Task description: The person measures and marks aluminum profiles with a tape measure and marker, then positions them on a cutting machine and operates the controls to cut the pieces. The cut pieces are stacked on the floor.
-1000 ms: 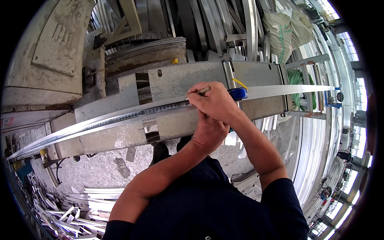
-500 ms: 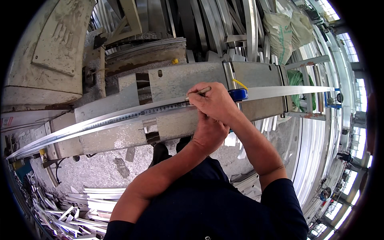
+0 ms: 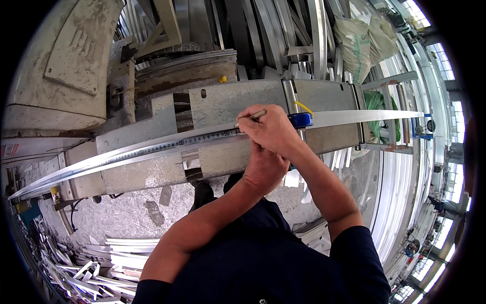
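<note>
A long silvery metal bar lies across the bench. Along it runs an extended tape measure blade with dark markings, leading from the far left to my hands. The blue tape measure case rests on the bar just right of my right hand. That hand is closed around a thin pencil, its tip down by the blade. Below it, my left hand is closed at the bar's near edge; my right hand covers its fingertips, so what it grips is hidden.
A beige machine cabinet stands at the upper left. Behind the bench are upright metal profiles and a pale sack. Metal offcuts pile up at the lower left. Long profiles lie at the right.
</note>
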{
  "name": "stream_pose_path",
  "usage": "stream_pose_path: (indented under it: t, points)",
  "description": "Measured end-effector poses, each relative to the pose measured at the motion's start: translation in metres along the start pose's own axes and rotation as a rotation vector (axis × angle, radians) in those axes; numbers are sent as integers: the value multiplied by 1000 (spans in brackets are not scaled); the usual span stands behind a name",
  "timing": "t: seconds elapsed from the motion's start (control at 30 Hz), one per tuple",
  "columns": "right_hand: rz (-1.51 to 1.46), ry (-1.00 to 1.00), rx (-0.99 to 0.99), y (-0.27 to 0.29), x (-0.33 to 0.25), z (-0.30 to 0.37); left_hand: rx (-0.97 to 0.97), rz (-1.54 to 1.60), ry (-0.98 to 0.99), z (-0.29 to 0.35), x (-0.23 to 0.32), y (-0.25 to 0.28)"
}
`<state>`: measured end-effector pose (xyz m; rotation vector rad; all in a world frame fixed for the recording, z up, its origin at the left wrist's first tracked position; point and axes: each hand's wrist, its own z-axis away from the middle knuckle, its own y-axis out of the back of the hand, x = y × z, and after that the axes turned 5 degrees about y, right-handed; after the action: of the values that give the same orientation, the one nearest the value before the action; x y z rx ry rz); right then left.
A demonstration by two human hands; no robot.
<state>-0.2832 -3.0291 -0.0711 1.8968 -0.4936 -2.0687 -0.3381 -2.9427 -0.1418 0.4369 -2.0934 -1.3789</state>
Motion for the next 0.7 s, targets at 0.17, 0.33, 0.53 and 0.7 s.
stream_pose_path:
  t: [0.17,0.33,0.53,0.7]
  points:
    - [-129,40,52,6,-1,5,23,-27,-13,1,0,2]
    - [566,677,73,59,2,19,62,-66,-26,-2,-1,12]
    - [790,502,-124,76,3,32,94,22,-29,5,-14,18]
    - [726,526,-136,78,5,43,59,551,-5,59,-32,42]
